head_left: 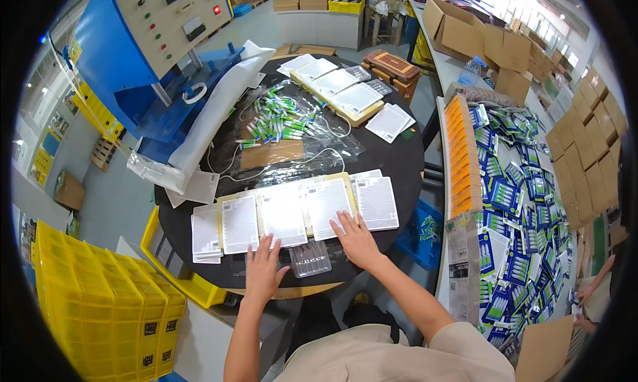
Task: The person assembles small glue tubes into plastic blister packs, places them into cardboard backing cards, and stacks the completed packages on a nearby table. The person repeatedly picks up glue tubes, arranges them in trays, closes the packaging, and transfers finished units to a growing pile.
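My left hand (264, 272), fingers spread, lies at the near edge of a white printed card (282, 212). Also open, my right hand (359, 242) rests its fingertips on the neighbouring card (325, 209) to the right. These cards lie in a row on a yellow tray (351, 194) on the round black table (199, 229). Between my hands, a clear plastic blister shell (310, 258) sits at the row's near edge. More white cards (377, 204) lie at the right end of the row, and others (205, 232) at its left end.
Behind the row lies a pile of small green-and-white tubes (282, 119). A second yellow tray with cards (362, 116) stands farther back. At left are a blue machine (119, 70) and yellow crates (100, 302). Blue-green blister packs (508, 196) cover the right-hand table; a person's hand (585, 292) is beyond.
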The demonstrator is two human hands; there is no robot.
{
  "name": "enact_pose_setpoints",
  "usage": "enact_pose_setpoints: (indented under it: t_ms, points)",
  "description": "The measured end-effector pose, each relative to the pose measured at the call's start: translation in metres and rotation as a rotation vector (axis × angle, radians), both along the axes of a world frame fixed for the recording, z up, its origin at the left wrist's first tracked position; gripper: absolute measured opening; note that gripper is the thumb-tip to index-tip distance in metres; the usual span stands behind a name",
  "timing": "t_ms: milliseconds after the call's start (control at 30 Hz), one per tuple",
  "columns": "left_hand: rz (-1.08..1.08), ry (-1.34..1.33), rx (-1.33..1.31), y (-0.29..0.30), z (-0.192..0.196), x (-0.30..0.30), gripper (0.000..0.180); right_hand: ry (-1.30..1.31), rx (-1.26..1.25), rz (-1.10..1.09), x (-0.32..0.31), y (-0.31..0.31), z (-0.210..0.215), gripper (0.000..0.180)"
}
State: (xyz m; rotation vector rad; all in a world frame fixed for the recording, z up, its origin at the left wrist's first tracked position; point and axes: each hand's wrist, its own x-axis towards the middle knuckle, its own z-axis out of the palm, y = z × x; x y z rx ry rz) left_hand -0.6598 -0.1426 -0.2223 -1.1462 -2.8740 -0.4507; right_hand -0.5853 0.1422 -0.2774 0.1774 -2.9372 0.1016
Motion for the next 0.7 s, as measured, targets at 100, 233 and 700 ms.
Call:
enact_pose_setpoints:
  t_ms: [100, 233, 700]
  points:
    - [-0.114, -0.011, -0.122, 0.01, -0.026, -0.034, 0.082, -0.087, -0.027, -0.01, -0.014, 0.004, -0.005, 0.066]
    - [-0.224, 0.042, -0.206, 0.021, -0.051, -0.063, 0.076, -0.108, -0.004, -0.004, -0.02, 0.004, -0.004, 0.055]
    - [-0.327, 0.036, -0.267, 0.019, -0.046, -0.085, 0.065, -0.281, -0.301, 0.062, -0.033, 0.036, 0.045, 0.047]
